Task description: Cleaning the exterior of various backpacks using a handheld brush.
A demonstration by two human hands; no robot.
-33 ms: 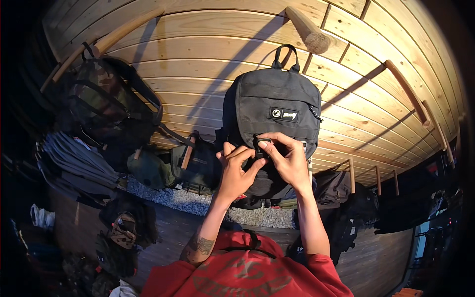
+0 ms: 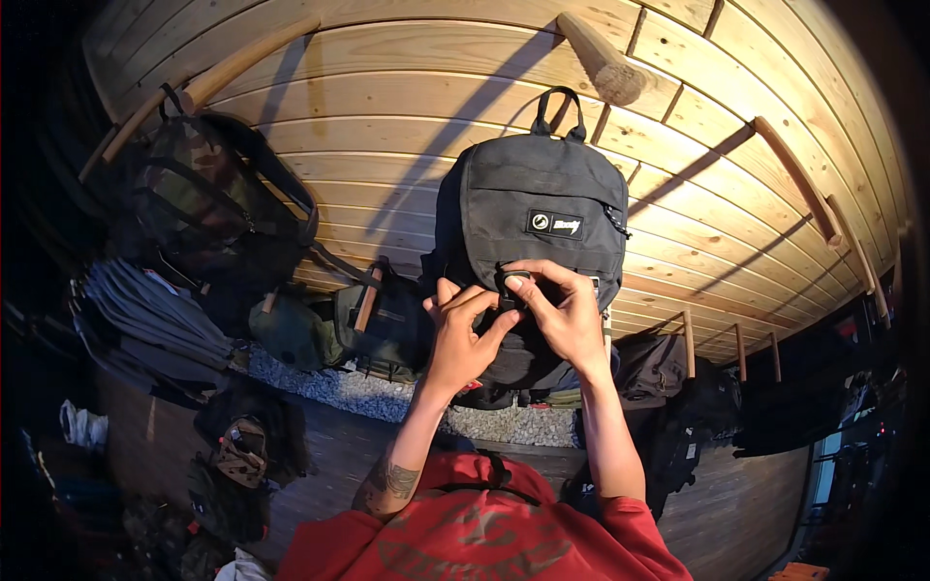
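A black backpack (image 2: 533,208) hangs by its top loop from a thick wooden peg (image 2: 603,60) on a plank wall. Both of my hands are at the lower front of the pack. My right hand (image 2: 570,318) pinches a small black buckle (image 2: 511,285) between thumb and fingers. Just left of it, my left hand (image 2: 463,329) has its fingertips curled onto the same buckle and its strap. The part of the pack below my hands is hidden behind them. I wear a red shirt (image 2: 484,533).
A camouflage backpack (image 2: 208,208) hangs from a long peg at the left. Dark green bags (image 2: 378,320) and grey folded cloth (image 2: 145,310) sit below it. More dark bags (image 2: 668,373) hang at the right under slim pegs (image 2: 794,179). A gravel strip (image 2: 387,392) runs along the wall's foot.
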